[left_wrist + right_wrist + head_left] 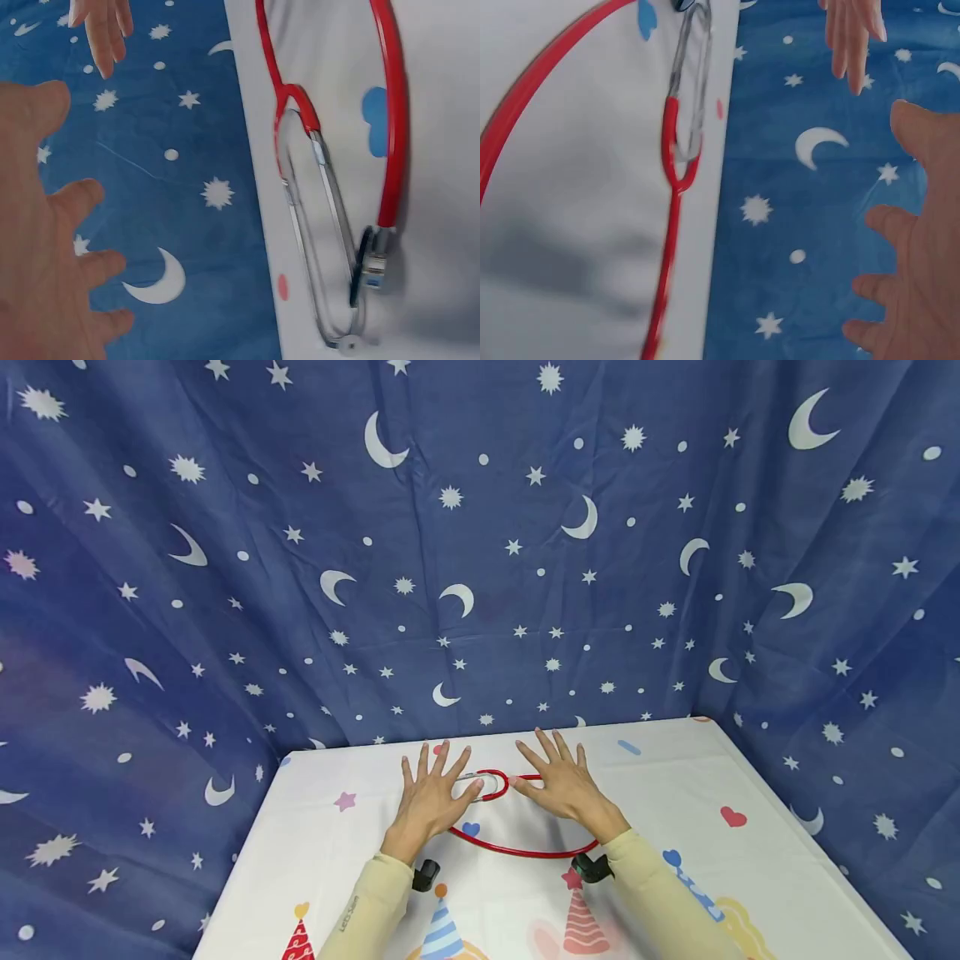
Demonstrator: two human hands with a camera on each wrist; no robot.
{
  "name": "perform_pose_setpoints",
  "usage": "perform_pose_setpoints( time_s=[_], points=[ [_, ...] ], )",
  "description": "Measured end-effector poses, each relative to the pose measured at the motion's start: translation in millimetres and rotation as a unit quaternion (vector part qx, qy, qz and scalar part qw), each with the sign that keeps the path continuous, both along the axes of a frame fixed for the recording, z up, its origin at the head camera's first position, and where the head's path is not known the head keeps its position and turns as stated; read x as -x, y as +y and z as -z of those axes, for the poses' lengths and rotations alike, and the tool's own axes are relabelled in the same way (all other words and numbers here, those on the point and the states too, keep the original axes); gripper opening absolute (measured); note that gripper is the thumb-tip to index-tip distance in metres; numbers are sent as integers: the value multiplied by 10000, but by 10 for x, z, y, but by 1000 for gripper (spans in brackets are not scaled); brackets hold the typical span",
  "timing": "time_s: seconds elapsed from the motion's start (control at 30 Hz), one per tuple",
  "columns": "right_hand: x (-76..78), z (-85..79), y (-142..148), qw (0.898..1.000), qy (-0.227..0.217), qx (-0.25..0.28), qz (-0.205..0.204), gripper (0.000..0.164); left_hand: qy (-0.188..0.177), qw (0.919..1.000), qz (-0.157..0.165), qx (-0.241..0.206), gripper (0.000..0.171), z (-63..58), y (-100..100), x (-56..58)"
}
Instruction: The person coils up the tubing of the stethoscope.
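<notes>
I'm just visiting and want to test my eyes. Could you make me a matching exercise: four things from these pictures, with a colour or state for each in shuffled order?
Things:
1. Stethoscope tubing
2. Curtain
3. Tablecloth
4. Left hand

Colours and states:
A. White with colourful prints
B. Spread open, holding nothing
C. Red
D. Blue with white patterns

Right pairs: 1-C, 2-D, 3-A, 4-B
</notes>
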State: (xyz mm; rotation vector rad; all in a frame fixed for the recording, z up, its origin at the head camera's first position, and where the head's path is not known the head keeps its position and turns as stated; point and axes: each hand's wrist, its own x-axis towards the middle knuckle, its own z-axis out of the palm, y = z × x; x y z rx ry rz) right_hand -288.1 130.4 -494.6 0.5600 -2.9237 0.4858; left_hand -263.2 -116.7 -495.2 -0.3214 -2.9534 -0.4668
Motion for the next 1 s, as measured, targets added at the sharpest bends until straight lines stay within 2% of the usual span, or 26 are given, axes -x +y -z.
perform_pose_setpoints(
  time_s=[0.27,0.43,0.7,1.0],
  points=[
    [117,220,54,9996,-238,78,148,70,33,9997,19,-236,70,231,-57,114],
    [171,344,73,9985,-468,183,216,69,-135,9993,66,-344,72,353,-58,177],
    [266,448,95,9972,-589,318,348,68,-308,9974,17,-656,74,456,-60,277],
    [318,520,90,9954,-712,512,385,65,-206,9956,19,-914,73,552,-43,384]
  ],
)
